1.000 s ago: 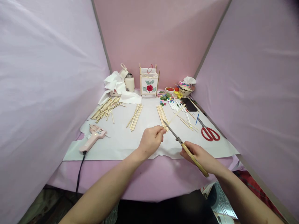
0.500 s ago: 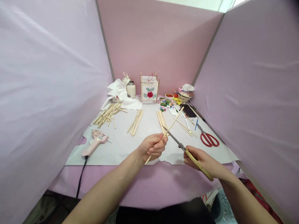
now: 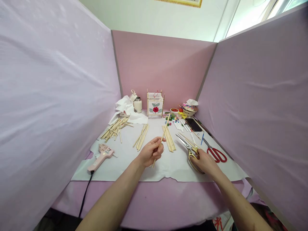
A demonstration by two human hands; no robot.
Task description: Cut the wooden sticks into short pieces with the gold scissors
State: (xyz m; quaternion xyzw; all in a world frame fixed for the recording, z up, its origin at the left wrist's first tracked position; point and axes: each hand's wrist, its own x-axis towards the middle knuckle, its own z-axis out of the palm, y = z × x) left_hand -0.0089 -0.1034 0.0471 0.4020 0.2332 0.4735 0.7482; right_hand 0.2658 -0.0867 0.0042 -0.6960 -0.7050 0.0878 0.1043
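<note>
My left hand (image 3: 152,152) is closed around a thin wooden stick (image 3: 166,125), which slants up and away over the table. In my right hand (image 3: 203,160) is a pair of gold-handled scissors (image 3: 190,148), held low over the paper at the right, blades pointing up-left. Between the hands, farther back, lies a row of wooden sticks (image 3: 169,138). A second small bunch of sticks (image 3: 141,137) is left of it. A few thin sticks (image 3: 187,140) lie just beyond the scissors' blades.
A pink glue gun (image 3: 102,158) and a pile of sticks (image 3: 115,129) are at left. Behind stand a lantern with a rose (image 3: 155,107), a white jar (image 3: 138,105) and a bowl (image 3: 189,110). Markers (image 3: 178,125), a phone (image 3: 193,124) and red-handled scissors (image 3: 216,154) lie at right.
The scissors have moved away from the stick, down to the right near the paper. My left hand, still with the stick, has shifted slightly left and the stick stands steeper. The camera view has tilted up.
</note>
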